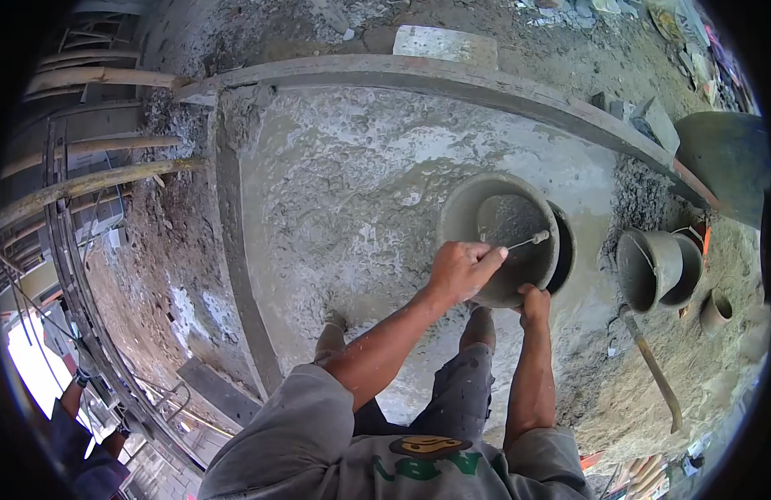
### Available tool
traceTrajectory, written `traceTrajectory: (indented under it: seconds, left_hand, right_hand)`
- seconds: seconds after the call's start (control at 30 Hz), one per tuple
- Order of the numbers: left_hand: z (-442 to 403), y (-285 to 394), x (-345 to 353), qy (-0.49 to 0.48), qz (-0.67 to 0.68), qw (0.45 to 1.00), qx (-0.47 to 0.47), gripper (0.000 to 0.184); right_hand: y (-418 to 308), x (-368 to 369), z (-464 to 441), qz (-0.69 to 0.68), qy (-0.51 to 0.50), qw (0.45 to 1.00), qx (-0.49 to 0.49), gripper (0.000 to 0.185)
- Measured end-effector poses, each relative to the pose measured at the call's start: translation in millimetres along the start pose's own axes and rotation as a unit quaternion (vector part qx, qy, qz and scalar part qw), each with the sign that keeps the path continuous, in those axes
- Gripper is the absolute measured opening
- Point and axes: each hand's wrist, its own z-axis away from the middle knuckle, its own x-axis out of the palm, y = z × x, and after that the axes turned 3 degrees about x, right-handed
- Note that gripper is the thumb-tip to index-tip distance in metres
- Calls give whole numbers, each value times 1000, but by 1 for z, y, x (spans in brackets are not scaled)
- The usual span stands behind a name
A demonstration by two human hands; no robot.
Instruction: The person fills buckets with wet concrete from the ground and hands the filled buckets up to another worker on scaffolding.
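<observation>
A grey, cement-coated bucket is held in front of my legs, its mouth tilted so that its inside shows. My left hand is closed on the bucket's thin wire handle. My right hand grips the near rim. Inside, the walls and bottom are smeared grey; whether anything else is in it I cannot tell. A second bucket sits just right of it, partly hidden behind it. Wet grey mortar spreads around my feet.
A long board edges the mortar at the back, another at the left. To the right are more buckets, a long wooden handle and a dark drum. Bamboo poles stick out left; another person's arm shows lower left.
</observation>
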Motion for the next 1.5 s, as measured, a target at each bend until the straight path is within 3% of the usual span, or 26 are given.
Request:
traceTrajectory:
  seconds: [0.13,0.17,0.23,0.33,0.37,0.47,0.5,0.6,0.67,0.73,0.77,0.83,0.93,1.0,1.03,1.13,1.17,1.23,1.3,1.4,1.5]
  left_hand:
    - [-35,-88,-67,111,84,990,-32,56]
    - [-47,-107,-86,139,112,983,-43,57]
    - [-74,-176,-110,208,99,972,-34,56]
    - [-96,-294,-130,225,164,955,-105,56]
    - [-95,-327,-135,188,236,937,-177,54]
    - [-67,-370,-180,158,424,875,-173,52]
    - [-55,-390,-187,135,461,862,-164,49]
    - [-12,-404,-203,137,398,895,-149,47]
    - [33,-406,-203,127,477,854,-163,45]
    - [83,-416,-215,177,504,828,-169,43]
    - [113,-429,-217,219,510,813,-175,42]
    - [158,-429,-235,262,544,773,-195,42]
    - [208,-421,-227,337,606,699,-176,43]
    - [231,-407,-232,362,564,710,-216,41]
    - [240,-394,-238,376,540,716,-233,41]
    - [235,-333,-248,399,465,728,-308,41]
    - [232,-324,-244,395,375,782,-303,42]
    - [228,-298,-240,393,290,830,-270,44]
    - [213,-267,-227,372,221,867,-248,45]
    - [186,-229,-208,314,165,908,-221,41]
    - [183,-252,-195,232,150,938,-210,35]
  right_hand:
    - [-42,108,-23,94,2,983,-156,38]
    - [-59,138,-20,192,58,942,-269,39]
    - [-73,199,-39,350,171,845,-367,47]
    - [-76,305,-25,426,145,801,-395,69]
    - [-65,333,-23,446,131,779,-421,77]
    - [-45,388,-16,491,167,691,-502,82]
    - [-25,398,-19,468,145,693,-528,83]
    - [13,407,-20,417,94,688,-587,86]
    - [38,409,-13,412,63,687,-596,87]
    - [52,428,5,434,-32,662,-611,86]
    - [69,449,27,474,-32,647,-597,88]
    - [109,471,63,490,-82,684,-534,91]
    - [146,486,101,589,-106,642,-480,94]
    - [165,489,118,617,-119,617,-474,94]
    - [166,488,133,628,-129,636,-429,91]
    - [175,473,103,609,-184,637,-436,93]
    - [186,465,63,571,-170,617,-514,86]
    - [158,441,57,466,-312,800,-213,76]
    - [164,415,35,357,-333,869,-76,55]
    - [177,390,17,349,-219,911,-8,48]
    - [184,382,-2,362,-152,919,-37,45]
